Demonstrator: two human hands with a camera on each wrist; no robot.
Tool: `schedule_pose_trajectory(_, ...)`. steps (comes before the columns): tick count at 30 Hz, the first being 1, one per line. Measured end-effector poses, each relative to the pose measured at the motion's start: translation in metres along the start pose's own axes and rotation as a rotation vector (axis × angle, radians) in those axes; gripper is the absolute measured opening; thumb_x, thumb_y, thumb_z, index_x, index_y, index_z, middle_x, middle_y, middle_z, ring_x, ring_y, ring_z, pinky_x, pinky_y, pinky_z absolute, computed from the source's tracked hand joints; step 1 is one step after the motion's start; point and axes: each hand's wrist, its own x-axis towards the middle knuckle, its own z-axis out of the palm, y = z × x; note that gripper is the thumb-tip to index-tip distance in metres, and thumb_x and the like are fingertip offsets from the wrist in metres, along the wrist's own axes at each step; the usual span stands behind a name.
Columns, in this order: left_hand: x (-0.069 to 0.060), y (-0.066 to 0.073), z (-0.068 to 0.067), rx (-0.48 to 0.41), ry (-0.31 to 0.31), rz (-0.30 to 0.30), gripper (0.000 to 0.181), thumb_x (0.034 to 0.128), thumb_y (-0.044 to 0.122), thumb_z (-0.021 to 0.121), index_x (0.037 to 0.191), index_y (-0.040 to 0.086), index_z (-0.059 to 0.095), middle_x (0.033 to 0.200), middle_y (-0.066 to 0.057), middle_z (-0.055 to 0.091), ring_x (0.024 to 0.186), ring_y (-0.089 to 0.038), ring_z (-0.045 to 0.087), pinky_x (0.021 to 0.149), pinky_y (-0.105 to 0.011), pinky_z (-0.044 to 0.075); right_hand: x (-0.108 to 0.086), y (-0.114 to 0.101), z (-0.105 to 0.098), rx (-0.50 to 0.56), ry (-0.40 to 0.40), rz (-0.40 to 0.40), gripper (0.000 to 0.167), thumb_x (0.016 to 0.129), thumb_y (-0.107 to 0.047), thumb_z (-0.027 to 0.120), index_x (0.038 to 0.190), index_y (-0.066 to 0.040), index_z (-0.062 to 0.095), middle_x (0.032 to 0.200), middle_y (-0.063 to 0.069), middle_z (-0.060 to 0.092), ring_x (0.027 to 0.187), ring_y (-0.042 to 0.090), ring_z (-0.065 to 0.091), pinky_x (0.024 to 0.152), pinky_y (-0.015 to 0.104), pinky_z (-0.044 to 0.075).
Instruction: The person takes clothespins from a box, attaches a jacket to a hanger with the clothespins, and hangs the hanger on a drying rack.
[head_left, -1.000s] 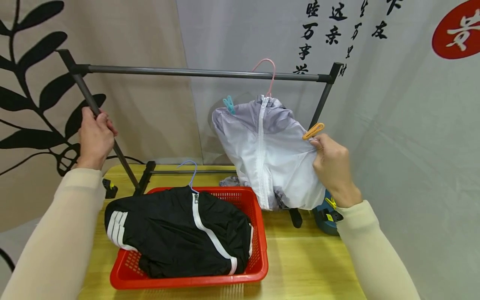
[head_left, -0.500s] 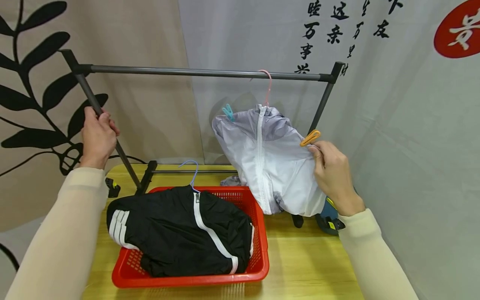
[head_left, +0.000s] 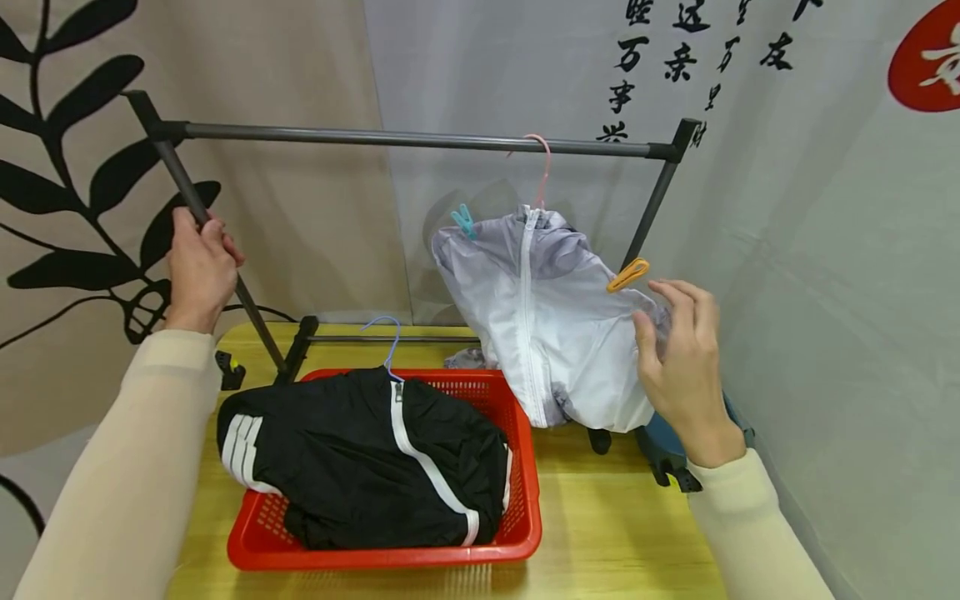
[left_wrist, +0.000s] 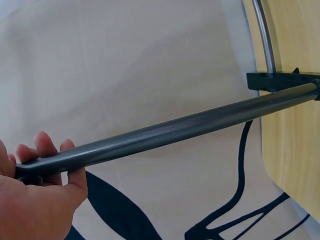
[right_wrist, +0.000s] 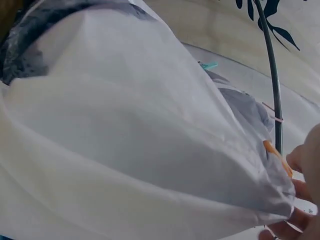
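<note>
- Your left hand (head_left: pixel 201 271) grips the left rack post (head_left: pixel 260 327)
- Your right hand (head_left: pixel 684 367) is loose, kinda spread by the pale jacket (head_left: pixel 570 325)
- Jacket's hanging off the top bar (head_left: pixel 337 135), far-right of the red basket (head_left: pixel 375 562)

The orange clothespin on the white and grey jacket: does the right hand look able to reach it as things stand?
Probably yes: the right hand is close beside the orange clothespin, and the head view shows nothing covering it or blocking the way.

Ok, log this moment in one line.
left hand: grips dark tubular rack post | right hand: at pale zipped jacket | jacket: on thin pink hanger
</note>
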Motion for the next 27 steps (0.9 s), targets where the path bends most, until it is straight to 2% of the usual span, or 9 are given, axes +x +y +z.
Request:
schedule_pose_trajectory(4, 0.002, -0.001, 0.001, -0.009, -0.009, 0.002, 0.035, 0.1273, 0.048, 0.025, 0.152, 0.029, 0.042, 0.11, 0.01, 0.057, 0.094, -0.001, 0.062, 0.08, -0.018, 0.049, -0.01, -0.006, -0.001, -0.019, 0.078, -0.057, 0.043, 0.113, -0.014, 0.068, 0.149, 0.009, 0.065, 0.153, 0.037, 0.058, 0.144, 0.06, 0.051, 0.12, 0.059, 0.041)
schedule_pose_trajectory(9, 0.003, -0.003, 0.001, -0.015, -0.016, -0.011, 0.031, 0.1267, 0.05, 0.024, 0.15, 0.037, 0.04, 0.108, 0.013, 0.056, 0.096, -0.003, 0.063, 0.087, -0.025, 0.05, -0.025, -0.019, 0.003, -0.017, 0.127, -0.108, 0.041, 0.108, -0.012, 0.069, 0.144, 0.007, 0.07, 0.153, 0.037, 0.06, 0.149, 0.06, 0.048, 0.135, 0.056, 0.031)
schedule_pose_trajectory(14, 0.002, -0.002, 0.003, -0.01, -0.013, -0.039, 0.033, 0.1265, 0.051, 0.022, 0.152, 0.038, 0.038, 0.107, 0.014, 0.059, 0.095, -0.001, 0.062, 0.09, -0.032, 0.05, -0.04, -0.03, 0.008, -0.002, 0.077, -0.158, 0.037, 0.11, -0.011, 0.067, 0.142, 0.008, 0.07, 0.151, 0.036, 0.063, 0.147, 0.059, 0.05, 0.138, 0.051, 0.029)
schedule_pose_trajectory(19, -0.001, 0.003, 0.004, 0.006, -0.011, -0.065, 0.036, 0.1264, 0.052, 0.021, 0.154, 0.039, 0.039, 0.11, 0.016, 0.062, 0.099, -0.002, 0.063, 0.091, -0.034, 0.05, -0.053, -0.042, 0.016, 0.053, -0.043, -0.173, 0.038, 0.11, -0.008, 0.067, 0.144, 0.008, 0.068, 0.149, 0.034, 0.065, 0.139, 0.056, 0.055, 0.131, 0.042, 0.034)
schedule_pose_trajectory(21, -0.003, 0.004, 0.002, 0.032, -0.024, -0.078, 0.039, 0.1267, 0.05, 0.02, 0.157, 0.033, 0.039, 0.119, 0.009, 0.066, 0.107, -0.009, 0.066, 0.092, -0.036, 0.051, -0.06, -0.047, 0.019, 0.081, -0.101, -0.159, 0.041, 0.107, -0.006, 0.069, 0.147, 0.007, 0.067, 0.149, 0.031, 0.064, 0.139, 0.054, 0.055, 0.131, 0.037, 0.034)
schedule_pose_trajectory(23, -0.008, 0.004, 0.0, 0.071, -0.053, -0.085, 0.048, 0.1271, 0.048, 0.02, 0.162, 0.022, 0.04, 0.131, -0.002, 0.069, 0.114, -0.02, 0.066, 0.091, -0.04, 0.051, -0.066, -0.051, 0.021, 0.103, -0.166, -0.132, 0.044, 0.107, -0.004, 0.072, 0.149, 0.005, 0.066, 0.152, 0.028, 0.063, 0.141, 0.05, 0.054, 0.131, 0.034, 0.035)
schedule_pose_trajectory(25, -0.014, 0.002, -0.003, 0.118, -0.104, -0.085, 0.057, 0.1272, 0.046, 0.022, 0.166, 0.008, 0.037, 0.141, -0.018, 0.065, 0.119, -0.034, 0.064, 0.091, -0.047, 0.052, -0.071, -0.055, 0.022, 0.111, -0.228, -0.098, 0.046, 0.106, -0.004, 0.074, 0.151, 0.003, 0.064, 0.155, 0.025, 0.062, 0.143, 0.046, 0.054, 0.13, 0.032, 0.036)
schedule_pose_trajectory(27, -0.023, 0.0, -0.006, 0.174, -0.168, -0.09, 0.067, 0.1267, 0.046, 0.024, 0.169, -0.006, 0.029, 0.148, -0.033, 0.057, 0.122, -0.048, 0.061, 0.093, -0.059, 0.054, -0.075, -0.058, 0.022, 0.118, -0.285, -0.07, 0.047, 0.107, -0.005, 0.075, 0.152, 0.001, 0.064, 0.158, 0.023, 0.061, 0.145, 0.044, 0.053, 0.127, 0.036, 0.039)
